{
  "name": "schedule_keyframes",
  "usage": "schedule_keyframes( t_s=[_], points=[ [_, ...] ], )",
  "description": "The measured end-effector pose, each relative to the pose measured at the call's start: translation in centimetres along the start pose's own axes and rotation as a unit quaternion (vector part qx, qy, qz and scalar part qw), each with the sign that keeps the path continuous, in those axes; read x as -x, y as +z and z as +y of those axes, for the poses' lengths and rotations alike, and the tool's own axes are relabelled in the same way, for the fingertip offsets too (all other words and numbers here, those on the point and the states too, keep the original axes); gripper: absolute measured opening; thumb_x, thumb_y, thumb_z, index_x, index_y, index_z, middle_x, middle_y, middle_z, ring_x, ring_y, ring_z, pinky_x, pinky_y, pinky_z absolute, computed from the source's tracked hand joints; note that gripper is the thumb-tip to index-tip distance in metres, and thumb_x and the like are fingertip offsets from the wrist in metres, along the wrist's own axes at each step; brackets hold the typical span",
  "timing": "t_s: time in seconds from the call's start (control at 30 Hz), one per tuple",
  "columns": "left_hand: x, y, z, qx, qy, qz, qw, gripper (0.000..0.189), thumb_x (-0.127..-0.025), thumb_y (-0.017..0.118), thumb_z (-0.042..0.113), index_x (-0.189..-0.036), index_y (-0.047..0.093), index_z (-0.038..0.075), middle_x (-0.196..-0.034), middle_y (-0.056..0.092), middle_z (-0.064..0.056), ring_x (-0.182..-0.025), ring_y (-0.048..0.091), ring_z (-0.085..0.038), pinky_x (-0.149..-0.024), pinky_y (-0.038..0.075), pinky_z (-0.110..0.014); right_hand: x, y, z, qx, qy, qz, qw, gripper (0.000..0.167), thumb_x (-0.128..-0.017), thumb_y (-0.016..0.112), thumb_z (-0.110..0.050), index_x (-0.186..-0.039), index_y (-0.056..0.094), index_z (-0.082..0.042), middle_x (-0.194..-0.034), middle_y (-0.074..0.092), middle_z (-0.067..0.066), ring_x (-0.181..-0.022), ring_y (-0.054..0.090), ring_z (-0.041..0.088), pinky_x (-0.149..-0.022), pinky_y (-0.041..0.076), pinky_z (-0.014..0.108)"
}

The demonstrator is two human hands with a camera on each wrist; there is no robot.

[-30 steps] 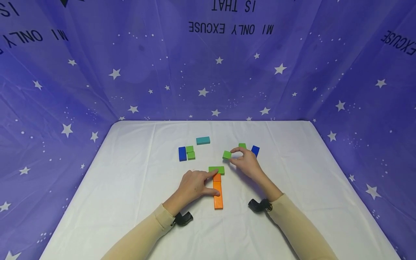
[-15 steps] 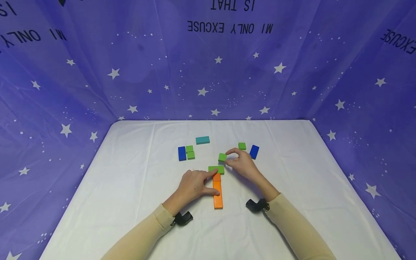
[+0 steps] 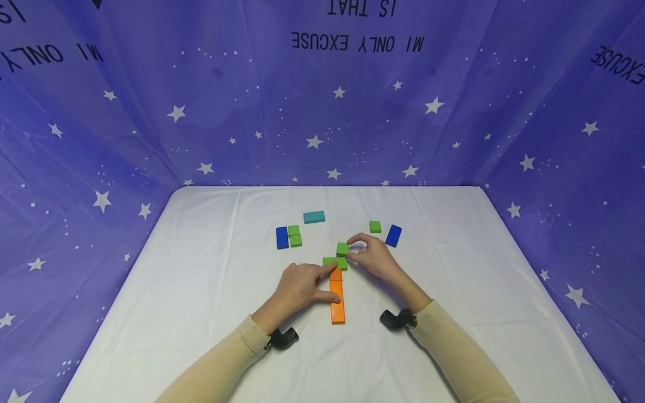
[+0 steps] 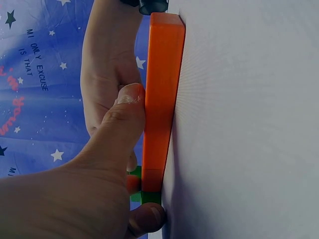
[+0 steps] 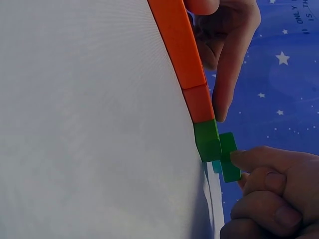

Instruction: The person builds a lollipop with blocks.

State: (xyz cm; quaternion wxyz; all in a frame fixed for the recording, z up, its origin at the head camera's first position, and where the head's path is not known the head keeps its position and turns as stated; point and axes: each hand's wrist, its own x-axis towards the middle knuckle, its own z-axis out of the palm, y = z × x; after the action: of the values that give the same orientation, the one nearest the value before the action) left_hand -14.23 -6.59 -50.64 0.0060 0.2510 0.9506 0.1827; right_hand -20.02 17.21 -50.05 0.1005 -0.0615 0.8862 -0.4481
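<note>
On the white table a long orange block (image 3: 338, 313), a small orange block (image 3: 336, 275) and a green block (image 3: 328, 261) lie end to end, the green one crosswise at the far end. My left hand (image 3: 298, 289) rests on this row, its thumb on the long orange block and its index fingertip at the green block. Between thumb and finger, my right hand (image 3: 375, 256) pinches a green cube (image 3: 342, 248). In the right wrist view that cube (image 5: 229, 157) shows raised, right beside the crosswise green block (image 5: 206, 137).
Farther back left lie a dark blue block (image 3: 282, 238), two small green blocks (image 3: 295, 240) and a teal block (image 3: 314, 217). Back right are another green cube (image 3: 375, 226) and a dark blue block (image 3: 394, 235). Star-printed purple cloth (image 3: 314, 112) hangs around the table.
My right hand has carried the green cube left and nearer to me, from right of the row to just behind the crosswise green block. The left hand has stayed in place.
</note>
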Motion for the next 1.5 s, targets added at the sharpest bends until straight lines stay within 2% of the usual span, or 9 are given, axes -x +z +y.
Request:
schedule_keyframes(
  t_s=[0.2, 0.47, 0.77, 1.23, 1.5],
  points=[
    [0.0, -0.04, 0.05, 0.002, 0.002, 0.0, 1.0, 0.092, -0.072, 0.08, 0.078, -0.15, 0.06, 0.034, -0.059, 0.03, 0.011, -0.052, 0.029, -0.008, -0.057, 0.019, -0.027, 0.0, 0.11, 0.05, 0.002, -0.003, -0.002, 1.0, 0.034, -0.092, 0.078, -0.02, -0.124, 0.071, -0.013, -0.056, 0.052, -0.005, -0.049, 0.041, 0.009, -0.049, 0.031, 0.024],
    [0.15, -0.1, 0.17, 0.007, 0.004, 0.003, 1.0, 0.091, -0.072, 0.082, 0.076, -0.149, 0.062, 0.034, -0.059, 0.03, 0.011, -0.052, 0.029, -0.008, -0.056, 0.019, -0.027, 0.03, 0.32, 0.27, 0.014, -0.016, -0.002, 0.9998, 0.032, -0.092, 0.077, -0.018, -0.124, 0.072, -0.013, -0.056, 0.046, -0.007, -0.049, 0.04, 0.009, -0.049, 0.03, 0.023],
    [0.08, -0.18, 0.18, 0.002, 0.01, 0.008, 0.9999, 0.091, -0.071, 0.082, 0.077, -0.149, 0.063, 0.033, -0.059, 0.031, 0.011, -0.052, 0.029, -0.008, -0.056, 0.018, -0.027, -0.13, 0.16, 0.55, 0.038, -0.033, -0.008, 0.9987, 0.031, -0.094, 0.077, -0.023, -0.125, 0.075, -0.016, -0.056, 0.045, -0.007, -0.051, 0.041, 0.009, -0.053, 0.032, 0.024],
    [0.12, -0.12, 0.15, 0.005, 0.009, 0.003, 0.9999, 0.092, -0.071, 0.082, 0.077, -0.15, 0.061, 0.033, -0.059, 0.029, 0.011, -0.052, 0.029, -0.008, -0.057, 0.019, -0.027, -0.13, 0.2, 0.79, 0.046, -0.032, -0.009, 0.9984, 0.031, -0.095, 0.077, -0.025, -0.125, 0.076, -0.016, -0.057, 0.048, -0.007, -0.054, 0.045, 0.009, -0.056, 0.036, 0.026],
    [0.05, -0.09, 0.1, 0.001, 0.005, -0.001, 1.0, 0.092, -0.071, 0.081, 0.078, -0.15, 0.061, 0.034, -0.059, 0.03, 0.011, -0.052, 0.029, -0.007, -0.057, 0.019, -0.026, -0.33, -0.33, 0.72, 0.032, -0.013, -0.005, 0.9994, 0.036, -0.096, 0.077, -0.028, -0.131, 0.074, -0.019, -0.06, 0.056, -0.005, -0.055, 0.051, 0.01, -0.056, 0.041, 0.027]
  ],
)
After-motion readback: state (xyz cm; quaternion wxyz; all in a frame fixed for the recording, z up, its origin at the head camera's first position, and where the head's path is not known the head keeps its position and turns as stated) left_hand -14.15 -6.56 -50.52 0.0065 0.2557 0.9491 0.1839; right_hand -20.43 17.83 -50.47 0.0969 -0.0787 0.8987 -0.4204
